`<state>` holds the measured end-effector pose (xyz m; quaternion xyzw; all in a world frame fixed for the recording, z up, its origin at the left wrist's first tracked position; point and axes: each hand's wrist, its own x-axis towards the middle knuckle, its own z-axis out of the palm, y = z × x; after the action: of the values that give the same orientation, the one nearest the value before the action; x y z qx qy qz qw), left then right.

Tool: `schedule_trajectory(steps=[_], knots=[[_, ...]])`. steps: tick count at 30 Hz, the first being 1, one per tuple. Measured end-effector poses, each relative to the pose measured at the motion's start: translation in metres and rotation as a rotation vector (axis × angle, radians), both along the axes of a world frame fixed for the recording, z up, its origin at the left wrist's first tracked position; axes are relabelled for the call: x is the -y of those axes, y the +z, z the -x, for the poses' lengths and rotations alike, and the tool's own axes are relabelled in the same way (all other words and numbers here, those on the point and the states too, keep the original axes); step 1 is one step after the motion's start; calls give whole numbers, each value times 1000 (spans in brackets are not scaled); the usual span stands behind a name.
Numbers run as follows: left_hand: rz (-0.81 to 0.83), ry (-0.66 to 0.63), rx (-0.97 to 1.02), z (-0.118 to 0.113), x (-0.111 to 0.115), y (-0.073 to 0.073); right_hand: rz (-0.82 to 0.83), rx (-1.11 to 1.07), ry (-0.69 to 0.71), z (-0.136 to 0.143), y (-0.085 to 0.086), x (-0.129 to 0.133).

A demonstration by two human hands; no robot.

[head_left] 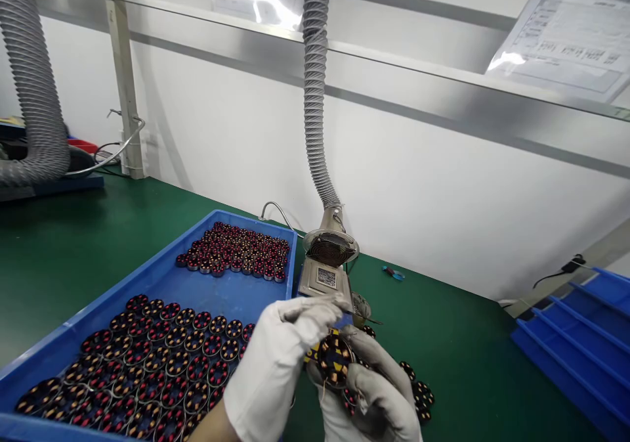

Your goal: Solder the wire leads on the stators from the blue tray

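Note:
My right hand (pixel 378 383), in a greyish-white glove, grips a round motor stator (pixel 335 361) with copper windings and a black core. A thin loose wire hangs from the stator's lower edge. Just above it, my left hand (pixel 285 350), gloved in white, has its fingers pressed together. What they pinch, if anything, is too small to make out. More stators (pixel 422 396) lie on the green table beside my right hand, partly covered by it. Left of my hands, a blue tray (pixel 197 291) holds many stators in two groups, with red and copper-coloured windings.
Behind my hands stands a metal device with a QR-code plate (pixel 326 278), below a fume hood (pixel 332 248) on a grey flexible duct (pixel 315 87). Blue-handled cutters (pixel 394 272) lie on the green table (pixel 457 343). Stacked blue trays (pixel 581 343) stand at right.

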<state>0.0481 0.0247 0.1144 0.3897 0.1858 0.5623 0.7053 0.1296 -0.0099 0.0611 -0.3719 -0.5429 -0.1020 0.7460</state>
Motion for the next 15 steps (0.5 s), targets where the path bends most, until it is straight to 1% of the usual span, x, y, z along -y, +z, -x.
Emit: schedule_trajectory(steps=[2, 4, 6, 8, 10, 11, 12, 13, 15], knots=[[-2, 99, 127, 3, -4, -3, 52, -44, 38, 2, 3, 3], [-8, 173, 208, 6, -6, -6, 91, -91, 64, 4, 5, 5], [-22, 214, 211, 8, -7, -7, 115, -134, 101, 5, 8, 6], [-37, 250, 152, 12, -5, -6, 131, -149, 122, 3, 8, 7], [-62, 300, 21, 18, -1, -4, 154, -175, 160, -4, 6, 7], [-99, 320, -87, 22, 1, -3, 181, -200, 196, -10, 4, 7], [-178, 333, -214, 27, 2, -2, 222, -233, 247, -18, 2, 7], [-299, 336, -355, 33, 3, -2, 279, -270, 306, -27, 1, 7], [-630, 297, -657, 45, 5, -7, 431, -327, 403, -50, 1, 2]])
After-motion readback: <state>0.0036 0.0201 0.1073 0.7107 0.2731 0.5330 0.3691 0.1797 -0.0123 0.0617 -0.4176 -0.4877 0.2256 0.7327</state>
